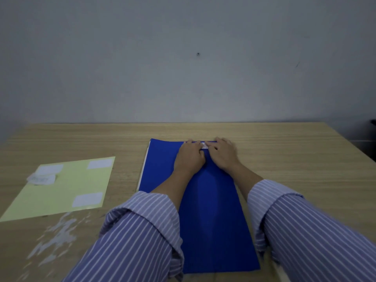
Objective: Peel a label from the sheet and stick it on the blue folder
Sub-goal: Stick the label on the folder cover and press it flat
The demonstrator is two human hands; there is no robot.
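Note:
A blue folder [211,210] lies lengthwise on the wooden table in front of me. Both hands rest on its far end. My left hand [190,155] and my right hand [223,153] press side by side on a small white label [204,145] near the folder's top edge; only a sliver of the label shows between the fingers. The pale yellow label sheet [67,192] lies flat to the left, with three white labels still on it.
A crumpled white label piece [41,178] sits on the sheet's far left part. The wooden table [295,159] ends at a grey wall behind; its near left surface shows worn white patches [55,241]. A dark object [373,122] stands at the right edge.

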